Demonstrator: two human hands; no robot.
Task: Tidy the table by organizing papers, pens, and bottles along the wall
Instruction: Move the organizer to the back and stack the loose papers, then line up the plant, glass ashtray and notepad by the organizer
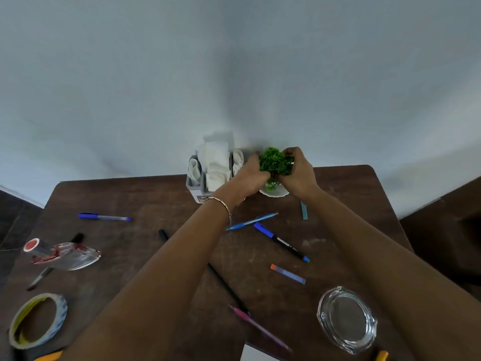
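Note:
A small green artificial plant (274,161) in a white pot (276,192) stands at the table's far edge by the wall. My left hand (250,175) and my right hand (299,173) both grip its foliage from either side. Beside it on the left stands a grey organizer (194,185) holding white rolled papers (214,165). Several pens lie loose on the brown table (346,204): a blue pen (104,217) at the left, a light blue pen (251,221), a blue-capped marker (281,241), a pink pen (257,327). A crushed plastic bottle (62,254) with a red cap lies at the left.
A tape roll (39,319) sits at the near left and a glass ashtray (347,319) at the near right. A small orange-blue stick (287,273), a black pen (227,287) and a teal strip (304,210) lie in the middle. White paper (256,354) shows at the near edge.

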